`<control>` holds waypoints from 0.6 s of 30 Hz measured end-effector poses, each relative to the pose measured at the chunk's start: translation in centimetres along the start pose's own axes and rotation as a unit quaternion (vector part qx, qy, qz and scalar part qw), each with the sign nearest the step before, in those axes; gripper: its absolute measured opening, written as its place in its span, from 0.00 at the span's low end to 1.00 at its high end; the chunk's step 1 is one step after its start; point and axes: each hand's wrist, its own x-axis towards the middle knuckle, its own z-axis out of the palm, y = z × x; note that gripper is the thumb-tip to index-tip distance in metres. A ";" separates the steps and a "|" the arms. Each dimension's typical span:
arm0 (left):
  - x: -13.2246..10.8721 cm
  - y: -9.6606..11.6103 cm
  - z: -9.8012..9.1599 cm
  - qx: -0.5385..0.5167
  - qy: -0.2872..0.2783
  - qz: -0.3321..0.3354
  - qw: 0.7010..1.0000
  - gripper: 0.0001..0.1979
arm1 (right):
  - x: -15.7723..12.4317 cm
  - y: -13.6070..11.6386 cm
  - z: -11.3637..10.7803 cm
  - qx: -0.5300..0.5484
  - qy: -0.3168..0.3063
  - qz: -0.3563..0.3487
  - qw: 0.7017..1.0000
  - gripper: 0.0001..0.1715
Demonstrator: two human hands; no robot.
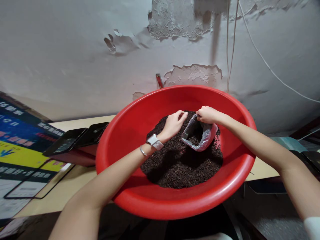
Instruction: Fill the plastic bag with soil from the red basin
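Observation:
A wide red plastic basin (pixel 120 196) holds a heap of dark brown, loose, tea-like bits (pixel 185 173). On the heap rests a clear plastic bag (pixel 206 141), its mouth open towards me and some of the dark bits inside. The rim of the bag is pinched at its upper edge by my right hand (pixel 209 115). My left hand (pixel 174 125), above the heap just left of the bag, has its fingers curled together at the tips. Whatever may be between those fingertips is too small to make out. A white watch and a bangle are on my left wrist.
The basin stands on a pale wooden table (pixel 82 180) against a peeling wall (pixel 87 66). Black trays (pixel 67 140) and a printed board (pixel 22 143) are on the left. Cords (pixel 231 50) hang down the wall, and more dark trays lie at the right edge.

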 end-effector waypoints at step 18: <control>0.2 -15.3 0.9 0.261 -0.396 -0.172 0.863 0.44 | -0.1 0.3 0.0 0.006 -0.003 0.004 1.000 0.22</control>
